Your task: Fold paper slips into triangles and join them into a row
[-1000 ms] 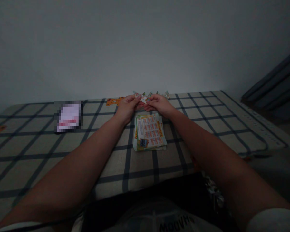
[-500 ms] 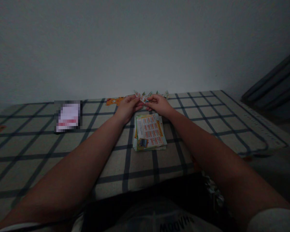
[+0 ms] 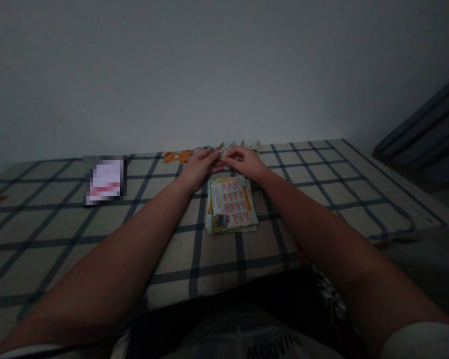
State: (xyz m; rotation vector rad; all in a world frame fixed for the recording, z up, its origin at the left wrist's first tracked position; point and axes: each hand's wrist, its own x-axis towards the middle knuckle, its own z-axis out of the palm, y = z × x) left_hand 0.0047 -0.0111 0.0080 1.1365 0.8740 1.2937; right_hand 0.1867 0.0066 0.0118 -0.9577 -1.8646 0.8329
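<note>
My left hand and my right hand meet near the far side of the table, thumbs and fingertips pinched together on a small piece of printed paper. Most of that paper is hidden by the fingers. Just beyond the hands, several small folded papers stand in a row by the wall. Closer to me, between my forearms, lies a loose stack of printed leaflets; the top one has rows of orange-and-white text boxes and a small picture at its lower left corner.
A plaid tablecloth with orange bear prints covers the table. Off to the left lies a pixelated phone-like object. A plain wall rises behind the table, and dark folded fabric hangs at the right.
The printed paper stood out flat and visible between my hands; now it is more tucked under the fingertips, which have drawn slightly closer together. The leaflet stack has not moved.
</note>
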